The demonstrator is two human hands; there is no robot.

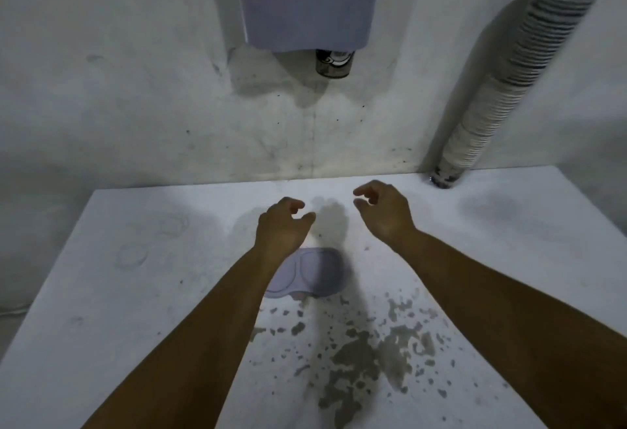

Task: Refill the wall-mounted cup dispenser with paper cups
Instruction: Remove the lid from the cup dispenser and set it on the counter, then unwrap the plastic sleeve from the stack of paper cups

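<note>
The cup dispenser [307, 4] hangs on the wall at top centre, dark above and pale lilac below, with one cup [334, 62] poking out of its bottom. A tall stack of paper cups [512, 89] leans against the wall at the right, its base on the table. A lilac lid [315, 272] lies flat on the table, partly under my left forearm. My left hand [281, 225] and my right hand [383, 211] hover over the table with curled fingers apart, holding nothing.
The white table [135, 293] meets the wall [101, 89] at the back. Its near middle carries a patch of grey-brown stains [366, 354]. Faint ring marks [169, 225] show on the left part.
</note>
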